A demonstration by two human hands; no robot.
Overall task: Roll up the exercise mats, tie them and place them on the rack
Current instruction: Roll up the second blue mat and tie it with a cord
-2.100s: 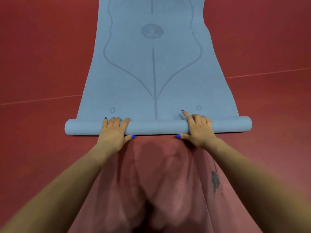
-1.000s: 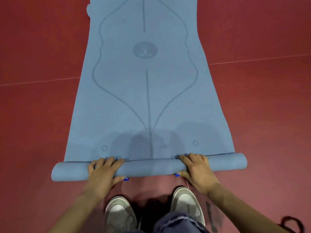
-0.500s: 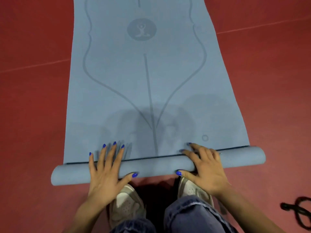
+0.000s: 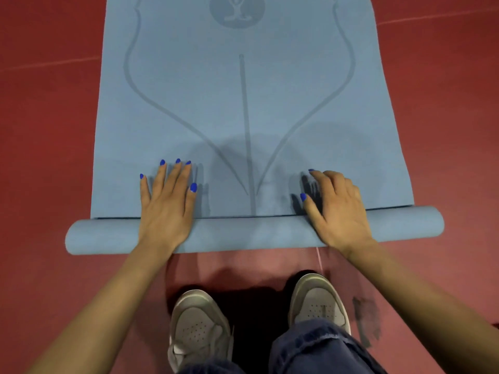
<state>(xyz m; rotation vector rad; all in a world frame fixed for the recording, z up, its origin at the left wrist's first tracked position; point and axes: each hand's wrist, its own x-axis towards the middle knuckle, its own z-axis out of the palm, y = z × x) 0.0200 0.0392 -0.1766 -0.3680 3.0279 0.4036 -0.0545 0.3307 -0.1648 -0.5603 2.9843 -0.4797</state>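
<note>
fingers now flat across mat (image 4: 243, 103).

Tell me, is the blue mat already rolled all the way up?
No, only the near end of the blue mat is rolled, under the left hand and right hand.

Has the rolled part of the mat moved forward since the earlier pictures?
Yes. The roll advanced along the mat toward the round yoga logo, swallowing the small printed circles.

2 grey shoes (image 4: 201, 329) stand side by side on the red floor (image 4: 46, 157), blue jeans (image 4: 318, 349) above them; a dark smudge (image 4: 367, 322) lies just right.
</note>
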